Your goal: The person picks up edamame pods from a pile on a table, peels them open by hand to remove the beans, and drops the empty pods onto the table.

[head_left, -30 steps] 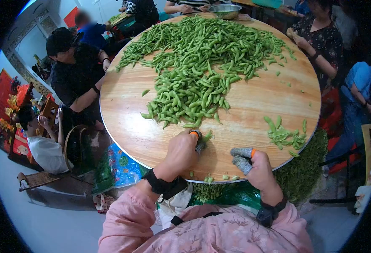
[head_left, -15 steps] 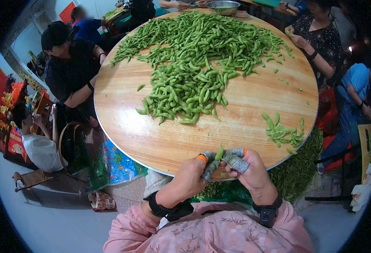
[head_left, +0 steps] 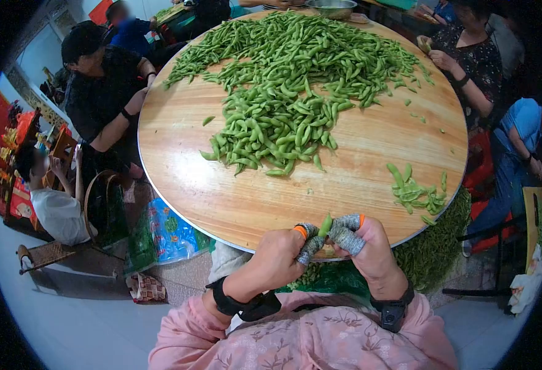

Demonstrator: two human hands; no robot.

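Both my hands meet over the near edge of the round wooden table, with grey knitted sleeves on thumbs and index fingers. One green edamame pod (head_left: 326,226) stands upright between the fingertips. My left hand (head_left: 278,251) pinches it from the left, closed. From the other side, the closed fingers of my right hand (head_left: 368,245) press against the same pod; its lower end is hidden by the fingers. Beyond them lies a large pile of edamame pods (head_left: 277,120), spreading to the far side of the table.
The round table (head_left: 191,185) fills the middle. A small heap of pods and empty-looking shells (head_left: 414,192) lies near its right edge. Below are a green heap (head_left: 434,259) on the floor and a blue plastic bag (head_left: 175,231). People sit around; a metal bowl (head_left: 331,7) stands at the back.
My fingertips have come closer together around the pod. The view has shifted slightly. Across the table on the right, a person's hands have moved a little.
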